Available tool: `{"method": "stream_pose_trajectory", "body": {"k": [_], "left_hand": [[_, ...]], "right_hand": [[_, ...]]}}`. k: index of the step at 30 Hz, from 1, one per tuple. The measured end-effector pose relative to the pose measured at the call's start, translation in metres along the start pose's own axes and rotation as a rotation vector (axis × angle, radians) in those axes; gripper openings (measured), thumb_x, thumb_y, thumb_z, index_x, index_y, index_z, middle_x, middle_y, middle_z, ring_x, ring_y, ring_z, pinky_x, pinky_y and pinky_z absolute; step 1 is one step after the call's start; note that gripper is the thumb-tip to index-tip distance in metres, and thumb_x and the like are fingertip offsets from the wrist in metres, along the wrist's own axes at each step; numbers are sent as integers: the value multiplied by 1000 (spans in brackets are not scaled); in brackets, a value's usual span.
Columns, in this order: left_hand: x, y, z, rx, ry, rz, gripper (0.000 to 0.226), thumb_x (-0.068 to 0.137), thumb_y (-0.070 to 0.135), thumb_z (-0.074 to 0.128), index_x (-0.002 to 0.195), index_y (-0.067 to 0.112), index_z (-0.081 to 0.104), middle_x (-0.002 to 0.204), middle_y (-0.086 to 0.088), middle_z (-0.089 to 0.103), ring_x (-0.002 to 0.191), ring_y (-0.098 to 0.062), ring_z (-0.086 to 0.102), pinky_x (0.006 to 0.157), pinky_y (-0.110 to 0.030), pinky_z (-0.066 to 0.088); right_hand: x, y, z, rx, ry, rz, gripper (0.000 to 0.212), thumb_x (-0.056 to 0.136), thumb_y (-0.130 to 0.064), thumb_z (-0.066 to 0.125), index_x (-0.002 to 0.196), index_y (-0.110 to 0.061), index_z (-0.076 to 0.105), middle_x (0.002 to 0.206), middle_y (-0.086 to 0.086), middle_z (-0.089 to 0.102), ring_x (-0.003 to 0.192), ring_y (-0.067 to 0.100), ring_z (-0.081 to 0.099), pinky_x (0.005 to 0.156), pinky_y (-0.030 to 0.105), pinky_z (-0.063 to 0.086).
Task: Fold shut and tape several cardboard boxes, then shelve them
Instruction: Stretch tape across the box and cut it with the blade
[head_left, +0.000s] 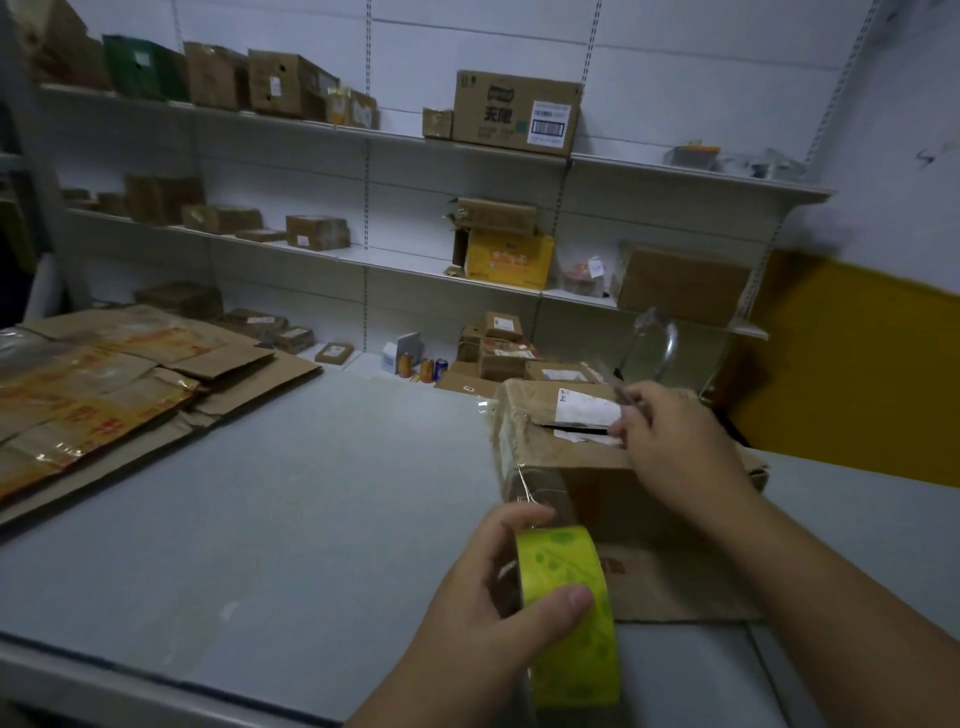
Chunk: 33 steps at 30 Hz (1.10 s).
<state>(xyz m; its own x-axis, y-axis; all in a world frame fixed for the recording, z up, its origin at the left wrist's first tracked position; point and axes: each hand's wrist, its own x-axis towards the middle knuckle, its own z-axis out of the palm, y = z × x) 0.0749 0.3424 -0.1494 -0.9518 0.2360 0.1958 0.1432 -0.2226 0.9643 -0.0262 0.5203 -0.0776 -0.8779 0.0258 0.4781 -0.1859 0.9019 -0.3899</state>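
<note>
Head view looks down on a grey table (311, 493) whose near edge runs slantwise across the lower left. A cardboard box (571, 470) sits on the right half of the table, its left corner turned toward the middle. Its top flaps are folded down, with a dark slit showing beside a white label (584, 408).

The left hand (488, 603) grips a yellow-green tape roll (571, 618) just near of the box. Its thumb (569, 600) presses across the roll's outer face and its fingers curl over the top. A clear strip of tape (540, 488) runs from the roll up the box's near-left corner.

The right hand (675, 447) rests on the box top, fingers close together and bent down at the label's right edge. Whether they pinch anything I cannot tell.

Flattened cardboard (130, 374) covers the far-left part of the table. A broad bare stretch lies between it and the box. Wall shelves (311, 127) along the far side carry many boxes, with gaps between them. A yellow panel (857, 364) stands to the right.
</note>
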Motion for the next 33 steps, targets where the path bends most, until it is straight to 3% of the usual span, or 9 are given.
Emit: {"method": "stream_pose_trajectory", "body": {"k": [4,7,11,15,18,22,24,30,33], "left_hand": [[5,3,-2,-54,51,-7,50,48,38,79,96,28,68,90,4,72,80,-15,70,65,-23,54],[7,4,-3,-47,79,-9,52,47,38,79,97,24,68,87,2,73,77,-15,70,64,-24,54],[8,5,-5,-39,106,-10,53,44,36,80,94,21,70,86,-1,73,75,-17,70,63,-26,54],[9,6,-10,-40,114,-20,54,43,39,79,92,18,71,84,-2,72,77,-16,69,63,-24,53],[9,4,-11,-59,118,-12,49,43,36,79,87,17,73,82,-5,71,76,-18,67,63,-25,53],[9,3,-9,-104,50,-24,51,42,31,79,89,15,72,79,-8,70,70,-20,66,57,-27,53],[7,4,-8,-118,31,-12,55,40,29,79,91,10,69,76,-8,69,65,-20,65,55,-26,52],[-2,13,-8,-84,-85,12,60,44,20,78,98,1,62,73,-6,69,62,-15,63,55,-21,49],[-4,13,-10,-83,-129,41,55,47,19,78,97,1,64,75,-7,69,64,-15,63,57,-20,48]], "right_hand": [[-5,-17,-34,77,-118,-243,15,96,-25,46,92,-32,59,74,-5,64,63,7,56,52,19,40],[-14,-39,-46,-258,-248,-477,29,95,-39,41,93,-21,65,85,-3,67,80,14,59,65,31,45],[-33,-44,-40,-617,-354,-648,24,98,-39,35,104,-29,55,103,-4,62,95,17,57,54,27,27],[-41,-8,-36,-670,-514,-535,28,97,-34,37,122,-32,50,113,-5,61,103,15,56,64,24,36],[-59,27,-35,-661,-593,-450,22,97,-39,37,102,-30,56,101,-7,65,87,9,58,66,23,38],[-33,44,-46,10,-101,-142,29,95,-41,37,72,-27,49,68,-1,58,61,12,53,51,26,35],[6,58,-48,79,72,-50,29,96,-41,42,75,-21,49,69,6,57,63,24,54,54,37,41],[80,85,-16,102,-255,133,27,84,-34,66,96,-13,53,87,-2,54,79,13,52,70,33,45],[85,83,-5,98,-400,151,28,81,-35,71,91,-14,56,90,5,60,85,22,57,79,39,48]]}}
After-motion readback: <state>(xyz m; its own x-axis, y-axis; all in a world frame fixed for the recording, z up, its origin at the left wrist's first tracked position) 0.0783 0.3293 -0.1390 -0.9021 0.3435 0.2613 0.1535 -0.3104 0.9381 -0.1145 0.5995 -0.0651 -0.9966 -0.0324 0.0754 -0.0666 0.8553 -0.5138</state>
